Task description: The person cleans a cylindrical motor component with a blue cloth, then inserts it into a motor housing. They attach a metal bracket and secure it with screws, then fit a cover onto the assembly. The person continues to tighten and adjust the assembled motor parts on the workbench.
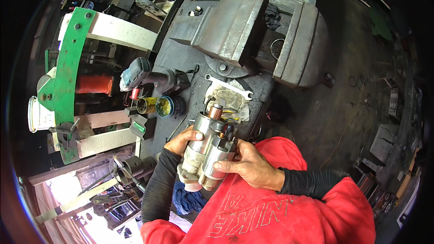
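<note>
Both my hands hold a starter motor [195,151] in front of my chest, close to the bench edge. My left hand [180,141] is closed round the side of its larger silver cylinder, thumb on top. My right hand [255,166] grips the smaller cylinder, the solenoid [218,159], with the thumb across it and the fingers partly hidden behind. A copper-coloured armature end [215,112] sticks out of the larger cylinder's far end. Just beyond, a combination wrench [229,86] lies across a crumpled, stained rag [231,103].
A large bench vise [230,29] stands on the dark workbench [178,56]. Left of the wrench are a cordless impact wrench [156,77] and two open tins, one yellow [145,105], one blue [174,107]. A green and white metal frame [68,77] rises further left.
</note>
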Demonstrator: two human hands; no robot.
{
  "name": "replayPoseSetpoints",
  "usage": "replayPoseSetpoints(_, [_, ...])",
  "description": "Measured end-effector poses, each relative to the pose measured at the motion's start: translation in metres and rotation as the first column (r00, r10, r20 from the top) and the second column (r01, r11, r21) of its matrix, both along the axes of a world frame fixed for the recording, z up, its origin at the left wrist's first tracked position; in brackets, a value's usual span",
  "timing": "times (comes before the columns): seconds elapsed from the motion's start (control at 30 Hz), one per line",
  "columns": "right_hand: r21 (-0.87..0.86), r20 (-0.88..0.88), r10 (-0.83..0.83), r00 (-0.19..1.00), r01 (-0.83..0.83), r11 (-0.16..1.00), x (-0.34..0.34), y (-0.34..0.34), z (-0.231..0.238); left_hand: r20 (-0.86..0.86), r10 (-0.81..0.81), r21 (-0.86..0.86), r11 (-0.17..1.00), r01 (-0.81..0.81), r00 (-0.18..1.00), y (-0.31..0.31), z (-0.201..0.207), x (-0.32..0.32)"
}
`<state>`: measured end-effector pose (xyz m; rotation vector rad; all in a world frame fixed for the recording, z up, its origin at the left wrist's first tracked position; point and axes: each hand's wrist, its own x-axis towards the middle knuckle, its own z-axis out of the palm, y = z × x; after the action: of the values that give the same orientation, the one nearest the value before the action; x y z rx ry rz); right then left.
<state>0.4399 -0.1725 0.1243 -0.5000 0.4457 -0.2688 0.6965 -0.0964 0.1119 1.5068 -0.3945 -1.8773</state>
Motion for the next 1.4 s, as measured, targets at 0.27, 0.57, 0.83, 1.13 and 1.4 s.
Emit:
replayPoseSetpoints(0.27, [0.023, 0.019, -0.004, 1.000, 0.003, 1.000, -0.001, 0.000, 0.000, -0.036, -0.021, 0.029, 0.999, 0.022, 0.999, 0.000, -0.001, 0.004])
replayPoseSetpoints(0.57, [0.017, 0.016, -0.011, 1.000, 0.010, 1.000, -0.002, 0.000, 0.000, 0.008, 0.055, 0.007, 0.998, -0.055, 0.998, -0.001, 0.001, -0.005])
replayPoseSetpoints(0.83, [0.053, 0.015, 0.008, 1.000, -0.009, 0.999, -0.003, 0.000, 0.000, 0.062, 0.038, 0.069, 0.997, -0.042, 0.997, 0.001, 0.000, -0.004])
replayPoseSetpoints(1.13, [0.051, -0.005, 0.006, 1.000, -0.006, 0.999, -0.005, 0.000, -0.001, -0.029, 0.082, 0.003, 0.997, -0.082, 0.996, 0.000, 0.002, -0.014])
replayPoseSetpoints(1.4, [0.019, 0.010, 0.013, 1.000, -0.013, 1.000, -0.007, 0.000, -0.005, -0.124, 0.026, 0.037, 0.999, -0.022, 0.992, 0.001, -0.007, -0.006])
